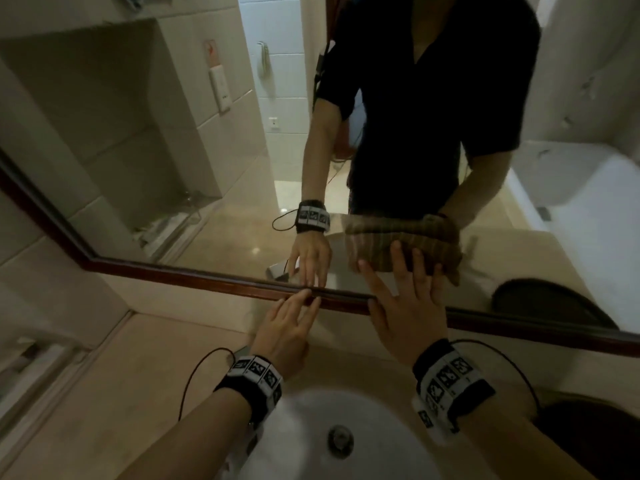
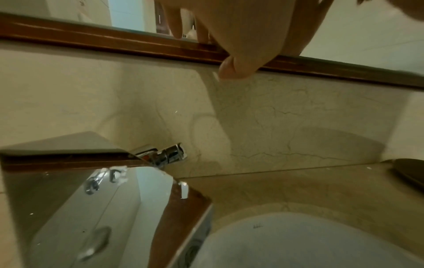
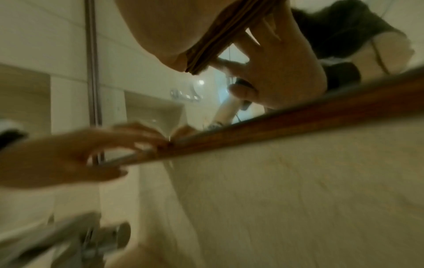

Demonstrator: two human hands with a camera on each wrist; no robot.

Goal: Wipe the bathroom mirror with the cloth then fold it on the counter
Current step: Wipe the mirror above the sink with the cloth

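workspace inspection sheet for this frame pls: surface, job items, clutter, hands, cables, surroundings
Surface: beige stone counter around a white sink; nothing seen lying on the bare part.
Job's things: mirror in a dark wood frame; brown striped cloth pressed flat to the lower glass.
Clutter: dark round object at the counter's right edge, kind unclear.
Hands: right hand, fingers straight, presses the cloth on the mirror; left hand, fingertips rest on the frame, holds nothing.
Cables: a thin black cable loops from each wrist band.
Surroundings: chrome tap on the backsplash; tiled walls; reflection shows a bathtub.
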